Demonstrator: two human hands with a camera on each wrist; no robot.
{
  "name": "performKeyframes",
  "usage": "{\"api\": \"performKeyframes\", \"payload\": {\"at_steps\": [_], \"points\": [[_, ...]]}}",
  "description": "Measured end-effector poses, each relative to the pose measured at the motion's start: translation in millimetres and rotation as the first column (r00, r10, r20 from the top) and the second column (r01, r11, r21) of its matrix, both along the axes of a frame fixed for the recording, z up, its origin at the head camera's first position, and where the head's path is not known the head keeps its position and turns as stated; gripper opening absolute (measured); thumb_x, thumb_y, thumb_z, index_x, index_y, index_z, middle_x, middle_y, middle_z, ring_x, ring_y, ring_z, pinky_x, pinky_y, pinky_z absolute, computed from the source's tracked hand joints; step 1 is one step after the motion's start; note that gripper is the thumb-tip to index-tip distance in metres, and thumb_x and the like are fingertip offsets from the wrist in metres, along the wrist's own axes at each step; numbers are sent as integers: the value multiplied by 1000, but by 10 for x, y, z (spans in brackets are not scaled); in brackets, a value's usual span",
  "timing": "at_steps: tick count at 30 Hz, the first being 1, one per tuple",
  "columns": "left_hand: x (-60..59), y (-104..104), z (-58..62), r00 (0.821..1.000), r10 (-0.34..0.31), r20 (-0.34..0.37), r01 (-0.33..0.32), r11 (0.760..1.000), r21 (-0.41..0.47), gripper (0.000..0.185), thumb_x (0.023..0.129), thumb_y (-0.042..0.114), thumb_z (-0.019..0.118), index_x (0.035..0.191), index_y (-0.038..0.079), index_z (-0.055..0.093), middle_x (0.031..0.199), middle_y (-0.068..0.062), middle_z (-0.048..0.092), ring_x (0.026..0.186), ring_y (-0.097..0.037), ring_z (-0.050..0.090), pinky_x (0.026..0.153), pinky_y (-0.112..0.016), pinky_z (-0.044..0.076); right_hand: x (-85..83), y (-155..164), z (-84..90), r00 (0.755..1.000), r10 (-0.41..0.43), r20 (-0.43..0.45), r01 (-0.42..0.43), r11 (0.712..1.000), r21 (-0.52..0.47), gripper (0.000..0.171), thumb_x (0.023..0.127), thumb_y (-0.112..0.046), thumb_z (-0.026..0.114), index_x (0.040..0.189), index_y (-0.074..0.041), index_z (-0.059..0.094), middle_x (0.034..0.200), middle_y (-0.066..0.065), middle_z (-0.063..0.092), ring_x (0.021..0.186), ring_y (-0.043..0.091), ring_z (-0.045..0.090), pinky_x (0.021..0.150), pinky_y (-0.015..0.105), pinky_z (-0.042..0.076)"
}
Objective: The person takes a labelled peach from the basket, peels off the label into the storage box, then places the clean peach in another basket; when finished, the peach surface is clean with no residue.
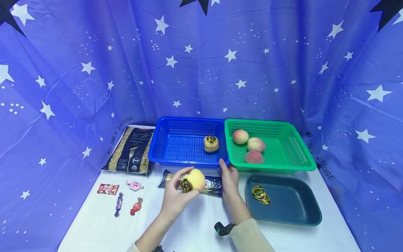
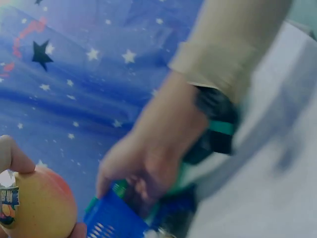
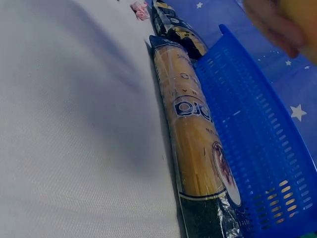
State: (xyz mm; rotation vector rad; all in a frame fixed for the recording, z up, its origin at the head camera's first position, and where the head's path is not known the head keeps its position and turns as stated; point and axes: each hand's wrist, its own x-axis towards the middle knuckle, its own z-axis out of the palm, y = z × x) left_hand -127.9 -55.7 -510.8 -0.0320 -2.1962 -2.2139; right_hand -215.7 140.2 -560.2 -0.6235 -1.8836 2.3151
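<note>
Yellow, with a dark label, the round fruit [image 1: 193, 179] sits in my left hand [image 1: 174, 197], fingers curled round it above the white table [image 1: 94, 227], just in front of the blue basket [image 1: 185, 159]. It hides the middle of the spaghetti packet [image 1: 211, 185]; only my right wrist view shows that packet's length [image 3: 190, 144] lying against the basket wall [image 3: 257, 144]. My right hand [image 1: 230, 178] rests by the basket's corner, fingers loosely bent; the left wrist view blurs it. Peaches [image 1: 250, 147] lie in the green basket [image 1: 302, 164]
</note>
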Motion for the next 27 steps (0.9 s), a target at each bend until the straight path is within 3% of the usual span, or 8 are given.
{"api": "performKeyframes", "payload": {"at_steps": [6, 12, 16, 22, 27], "points": [[122, -48, -216, 993, -30, -116, 7, 981, -195, 73, 72, 2, 91, 136, 25, 64, 152, -1, 66, 126, -26, 67, 95, -31, 66, 3, 15, -10, 1000, 3, -1, -3, 1000, 1, 68, 110, -40, 68, 156, 7, 52, 156, 28, 61, 148, 35, 55, 135, 48, 37], [171, -102, -313, 960, -81, -268, -46, 899, -435, 78, 66, 9, 96, 136, 28, 66, 142, 11, 70, 122, -12, 70, 102, -34, 63, 14, 16, 10, 1000, 11, 10, -11, 1000, 17, 67, 111, -40, 68, 155, 8, 52, 155, 28, 61, 147, 36, 55, 135, 50, 37], [193, -108, -318, 954, -110, -278, -31, 888, -458, 81, 66, 12, 96, 139, 27, 67, 140, 13, 71, 122, -10, 70, 105, -34, 63, 37, 40, 25, 1000, 14, 20, -14, 1000, 20, 68, 111, -38, 67, 155, 10, 50, 157, 29, 58, 149, 38, 53, 135, 51, 36], [192, -116, -308, 954, -153, -259, 15, 884, -467, 82, 66, 14, 97, 139, 34, 67, 141, 15, 69, 120, -10, 69, 94, -29, 65, 233, 86, 67, 1000, 3, -23, -4, 999, -36, 67, 113, -28, 61, 162, 12, 40, 170, 28, 44, 160, 37, 43, 138, 49, 34], [172, -117, -313, 949, -184, -255, 41, 877, -479, 82, 67, 13, 96, 141, 35, 67, 144, 15, 67, 123, -12, 69, 90, -27, 65, 430, 108, 154, 1000, -7, -23, 6, 999, -33, 56, 114, -22, 58, 159, 8, 46, 167, 23, 50, 147, 23, 54, 131, 37, 43]]}}
